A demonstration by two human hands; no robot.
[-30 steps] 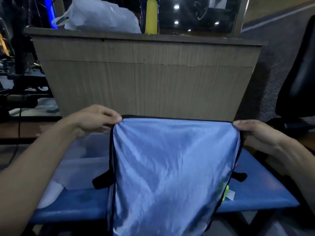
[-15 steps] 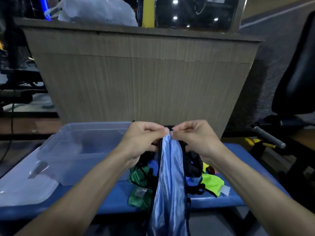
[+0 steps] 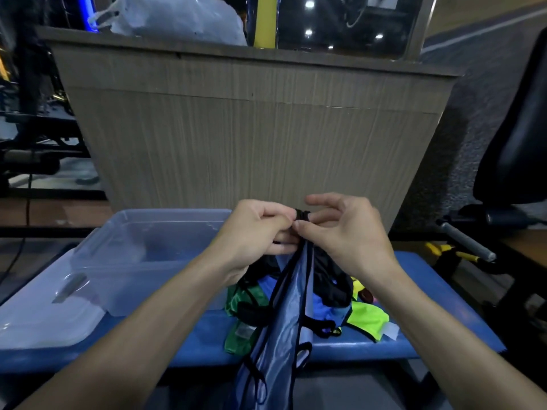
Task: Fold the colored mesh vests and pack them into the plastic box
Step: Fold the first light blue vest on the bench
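Observation:
A light blue mesh vest (image 3: pixel 284 327) with black trim hangs folded in half lengthwise in front of me. My left hand (image 3: pixel 260 232) grips its gathered top corners. My right hand (image 3: pixel 340 232) pinches the same black-trimmed top edge with thumb and a finger, its other fingers lifted. Behind the hanging vest lies a pile of vests on the blue bench (image 3: pixel 429 335): a green one (image 3: pixel 241 306), a neon yellow one (image 3: pixel 368 319), a darker blue one (image 3: pixel 324 309). The clear plastic box (image 3: pixel 142 255) stands open on the left of the bench.
The box's clear lid (image 3: pixel 38 318) lies at the bench's left front. A wooden counter panel (image 3: pixel 251 134) rises right behind the bench. A black chair (image 3: pixel 515 143) and a metal handle (image 3: pixel 467 242) stand at the right.
A second ago I held the vest spread wide by its top corners. My hands came together, doubling it lengthwise. Since half a second ago my right fingers have loosened above the top edge.

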